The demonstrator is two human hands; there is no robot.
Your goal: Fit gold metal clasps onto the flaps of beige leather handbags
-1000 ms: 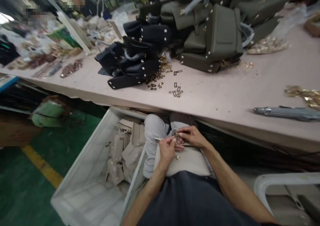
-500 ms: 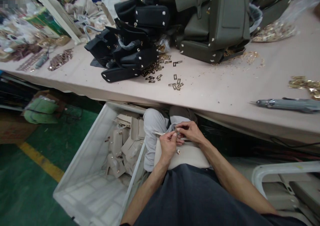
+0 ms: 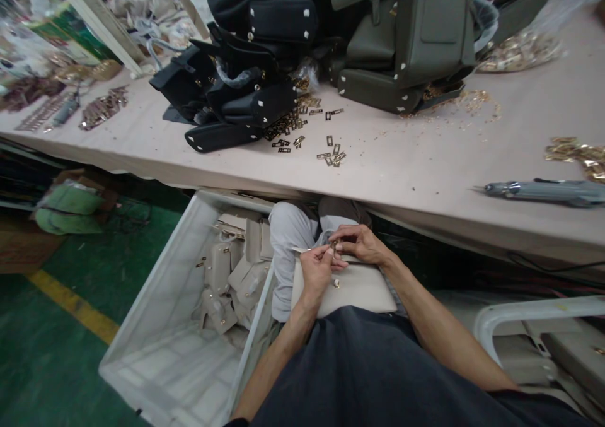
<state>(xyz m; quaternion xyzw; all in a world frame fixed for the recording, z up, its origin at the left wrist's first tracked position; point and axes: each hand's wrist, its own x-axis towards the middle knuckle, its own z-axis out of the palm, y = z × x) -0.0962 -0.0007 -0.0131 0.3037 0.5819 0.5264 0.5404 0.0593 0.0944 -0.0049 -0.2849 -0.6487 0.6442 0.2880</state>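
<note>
A cream handbag (image 3: 362, 291) lies across the lap, with a small gold-coloured metal clasp (image 3: 336, 283) on its face. Above its far edge, my left hand (image 3: 316, 270) is closed in a pinch, fingertips meeting those of my right hand (image 3: 363, 244). Between them sits a small metal fitting (image 3: 333, 248), its exact kind too small to make out. My right hand is also closed, thumb and forefinger on the same piece. A pale strip of the bag sticks out left of my left hand. The fingers partly hide the bag's far edge.
To the left stands a white plastic crate (image 3: 155, 301) holding several cream bags (image 3: 222, 269). On the table (image 3: 401, 168) are black bags (image 3: 246, 111), olive bags (image 3: 435, 36), loose metal frames (image 3: 335, 152) and a grey electric screwdriver (image 3: 543, 191). Another white-rimmed crate (image 3: 543, 310) is at right.
The view has shifted slightly, so the table items sit a little further left and higher. Both hands keep pinching at the same spot, with the right hand raised slightly.
</note>
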